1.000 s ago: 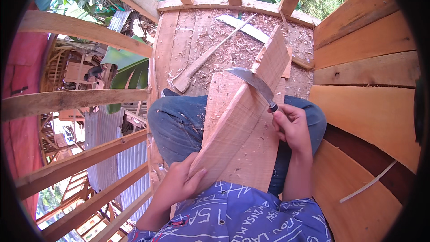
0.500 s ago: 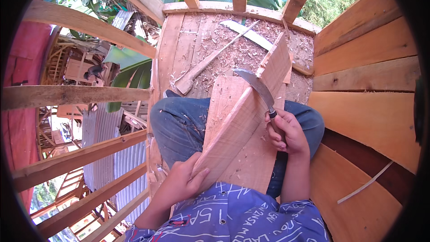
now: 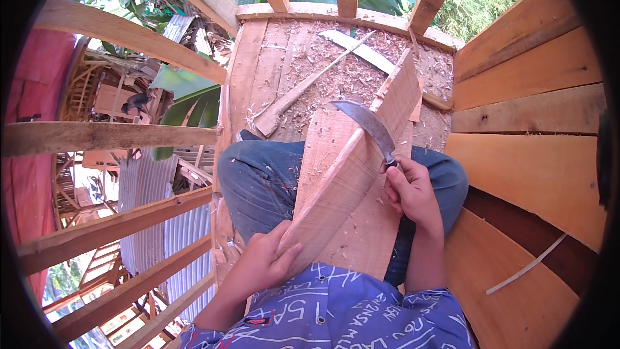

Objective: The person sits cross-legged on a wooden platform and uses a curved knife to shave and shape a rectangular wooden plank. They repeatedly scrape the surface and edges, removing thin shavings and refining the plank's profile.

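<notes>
My right hand is wrapped round the dark handle of a curved, sickle-like knife. Its blade lies across the upper edge of a wooden board, with the tip pointing left. The board stands tilted on its edge, running from my lap toward the far right. At its near end, my left hand grips it, thumb on the face toward me and fingers behind. Under it a wider flat plank rests across my crossed legs.
Shavings litter the floor boards ahead. A long saw-like blade lies there, crossed by a tapered wooden stick. Slatted wooden railing runs along the left and front; a plank wall closes the right. A thin strip leans there.
The knife has shifted slightly left and its blade has turned a little over the board's edge. My right hand has tilted with it. My left hand and the board stay nearly the same.
</notes>
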Demonstrator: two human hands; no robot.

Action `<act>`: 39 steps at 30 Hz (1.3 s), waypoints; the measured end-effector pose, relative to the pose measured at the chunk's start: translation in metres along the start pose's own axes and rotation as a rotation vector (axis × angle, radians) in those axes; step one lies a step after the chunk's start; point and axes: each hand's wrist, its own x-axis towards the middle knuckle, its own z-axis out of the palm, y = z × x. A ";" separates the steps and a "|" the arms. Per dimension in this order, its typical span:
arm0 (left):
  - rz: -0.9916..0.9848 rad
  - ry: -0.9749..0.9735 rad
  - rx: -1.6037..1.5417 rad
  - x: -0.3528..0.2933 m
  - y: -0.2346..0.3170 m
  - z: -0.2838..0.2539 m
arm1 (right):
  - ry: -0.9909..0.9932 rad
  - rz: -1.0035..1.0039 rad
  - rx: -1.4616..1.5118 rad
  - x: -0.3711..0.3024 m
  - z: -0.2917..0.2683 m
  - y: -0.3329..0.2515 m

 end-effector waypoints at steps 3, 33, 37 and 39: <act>0.003 0.008 0.001 0.000 -0.003 0.003 | -0.290 0.145 -0.025 -0.002 0.000 -0.003; -0.003 0.003 -0.002 -0.001 0.002 0.002 | 0.614 -0.455 -0.400 0.012 0.001 0.024; -0.011 -0.001 0.018 -0.004 0.004 0.003 | 0.313 -0.110 0.024 -0.007 -0.019 -0.001; -0.004 0.004 0.027 -0.002 0.003 0.004 | 0.105 -0.030 0.005 -0.016 -0.009 -0.009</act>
